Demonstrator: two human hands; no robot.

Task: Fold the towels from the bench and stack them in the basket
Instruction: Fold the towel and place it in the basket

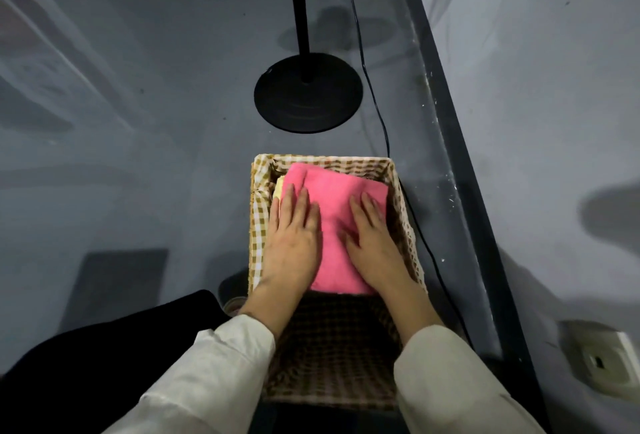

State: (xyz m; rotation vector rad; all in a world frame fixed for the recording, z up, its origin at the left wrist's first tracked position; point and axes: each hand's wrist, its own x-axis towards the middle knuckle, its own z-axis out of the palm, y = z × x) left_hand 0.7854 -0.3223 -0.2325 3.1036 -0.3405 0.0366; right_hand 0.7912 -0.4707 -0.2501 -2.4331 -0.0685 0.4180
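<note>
A rectangular woven basket [258, 225] lined with brown-and-white checked cloth stands on the glossy grey floor [138, 142] and serves as the landmark here. Inside it, in its far half, lies a folded pink terry towel [334, 212], its top surface level with the basket's rim. A pale yellow folded towel [279, 188] peeks out from under the pink towel's far-left corner, against the basket's left wall. The near half of the basket shows only the shaded checked lining.

The left hand [294, 243] lies flat on the left part of the pink towel, fingers straight and close together, palm down, its outer edge over the lining of the basket's left wall. The right hand [372, 243] lies flat on the right part of the towel, fingers extended and slightly fanned, thumb pointing inward. Neither hand curls around the cloth; both press on it with flat palms. Cream-coloured sleeves [221, 364] cover both forearms, reaching over the basket's near edge.

Beyond the basket's far side stands a round black stand base [308, 101] with a black upright pole [297, 0]. A thin black cable [372, 94] runs past the basket's right side. A white wall socket [602, 361] sits right of the basket. A dark cloth [104, 340] lies left of the basket's near corner.
</note>
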